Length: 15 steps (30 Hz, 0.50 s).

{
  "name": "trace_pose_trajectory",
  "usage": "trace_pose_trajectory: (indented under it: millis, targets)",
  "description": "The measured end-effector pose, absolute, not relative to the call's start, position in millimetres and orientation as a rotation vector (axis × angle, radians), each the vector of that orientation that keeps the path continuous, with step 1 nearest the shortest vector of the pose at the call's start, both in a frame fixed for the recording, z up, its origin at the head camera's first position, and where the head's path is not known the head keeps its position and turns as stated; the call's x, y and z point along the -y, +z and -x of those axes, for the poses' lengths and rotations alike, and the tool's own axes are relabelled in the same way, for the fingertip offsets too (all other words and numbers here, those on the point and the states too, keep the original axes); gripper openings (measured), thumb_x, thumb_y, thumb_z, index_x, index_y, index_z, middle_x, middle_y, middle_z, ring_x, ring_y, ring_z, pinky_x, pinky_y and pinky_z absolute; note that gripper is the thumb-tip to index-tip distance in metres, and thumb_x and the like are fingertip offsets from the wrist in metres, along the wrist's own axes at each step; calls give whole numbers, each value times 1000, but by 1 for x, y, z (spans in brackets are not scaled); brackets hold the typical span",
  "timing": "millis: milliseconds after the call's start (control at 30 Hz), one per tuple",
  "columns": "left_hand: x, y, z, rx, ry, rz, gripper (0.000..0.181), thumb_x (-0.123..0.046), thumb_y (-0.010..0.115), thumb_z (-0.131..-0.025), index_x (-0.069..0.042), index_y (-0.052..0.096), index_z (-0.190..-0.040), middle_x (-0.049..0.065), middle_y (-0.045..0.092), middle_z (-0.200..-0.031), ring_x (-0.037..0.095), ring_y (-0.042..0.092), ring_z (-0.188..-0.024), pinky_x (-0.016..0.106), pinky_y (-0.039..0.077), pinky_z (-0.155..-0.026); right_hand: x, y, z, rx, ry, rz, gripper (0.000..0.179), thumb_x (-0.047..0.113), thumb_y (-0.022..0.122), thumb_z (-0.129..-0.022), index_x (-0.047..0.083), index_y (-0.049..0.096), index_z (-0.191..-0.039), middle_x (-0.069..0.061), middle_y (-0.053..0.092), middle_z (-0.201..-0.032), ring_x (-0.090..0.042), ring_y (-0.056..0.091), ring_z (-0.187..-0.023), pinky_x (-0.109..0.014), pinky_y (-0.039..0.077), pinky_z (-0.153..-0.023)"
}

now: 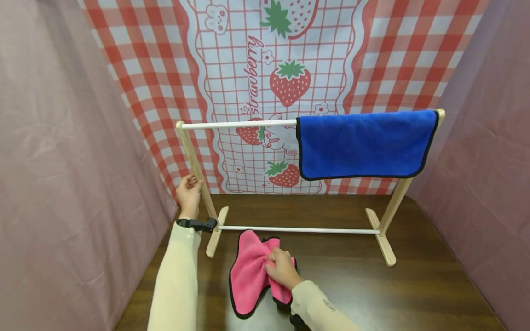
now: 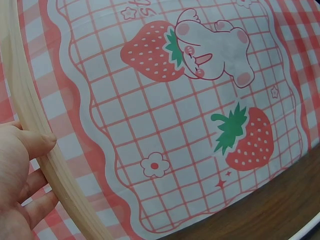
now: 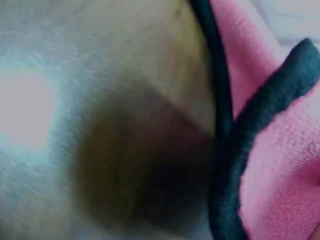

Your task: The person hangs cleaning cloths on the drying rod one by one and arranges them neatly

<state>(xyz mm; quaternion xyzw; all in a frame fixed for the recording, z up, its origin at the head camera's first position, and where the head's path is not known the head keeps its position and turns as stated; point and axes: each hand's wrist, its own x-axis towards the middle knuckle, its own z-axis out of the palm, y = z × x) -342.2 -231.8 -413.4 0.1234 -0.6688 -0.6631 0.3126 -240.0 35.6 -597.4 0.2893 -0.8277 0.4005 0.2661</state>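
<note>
A pink towel with black edging lies bunched at the front of the table, and my right hand grips its gathered middle. Its black edge and pink pile fill the right side of the right wrist view, where my fingers are out of sight. My left hand holds the left wooden post of a drying rack, below mid-height. In the left wrist view the thumb lies against the post, with fingers behind it. A blue towel with black edging hangs over the right half of the rack's white top bar.
The rack's lower white bar runs just behind the pink towel. Wooden feet stand on the brown table. Behind hangs a strawberry-printed cloth, with pinkish curtains at both sides.
</note>
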Motion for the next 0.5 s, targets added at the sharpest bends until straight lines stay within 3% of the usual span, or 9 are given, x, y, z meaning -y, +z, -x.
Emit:
trace_pose_trajectory:
  millis: [367,500]
  targets:
    - [232,-411,340,1768,-1764,-324,29,5,68,-89,7,64,-118,9,62,-95,4,54,-78,13,46,-59,-41,-559,252,2120,1060,-875,38,-4,67,-61,12,33,-52,8,31,-65,-7,31,-57,-25,25,-58]
    - [232,-411,340,1765,-1765,-322,29,5,69,-89,7,65,-118,5,61,-92,3,54,-76,14,46,-58,-42,-544,257,2085,1075,-881,39,-3,67,-62,12,32,-52,6,31,-64,-8,30,-58,-26,26,-57]
